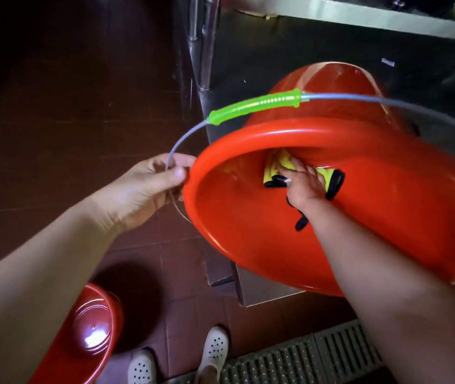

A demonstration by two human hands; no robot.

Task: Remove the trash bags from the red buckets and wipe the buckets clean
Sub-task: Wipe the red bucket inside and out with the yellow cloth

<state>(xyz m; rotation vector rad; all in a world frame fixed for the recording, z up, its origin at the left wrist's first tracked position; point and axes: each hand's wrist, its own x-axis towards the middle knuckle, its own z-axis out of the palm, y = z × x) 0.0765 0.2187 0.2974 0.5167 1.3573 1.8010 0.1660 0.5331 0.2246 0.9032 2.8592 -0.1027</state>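
A red bucket (248, 231) is tilted on its side with its mouth toward me, in front of a steel counter. My left hand (149, 187) grips the bucket's rim and its wire handle at the left side. The handle's green grip (254, 106) arcs above the bucket. My right hand (305, 184) reaches inside and presses a yellow cloth with black edging (281, 162) against the inner wall. A second red bucket (93, 328) stands on the floor at the lower left, partly hidden by my left arm. No trash bag shows in either bucket.
A steel counter (331, 45) with a leg (204, 51) stands behind the tilted bucket. A metal floor drain grate (304, 361) runs along the bottom right. My feet in white perforated shoes (215, 347) stand on the dark red tile floor.
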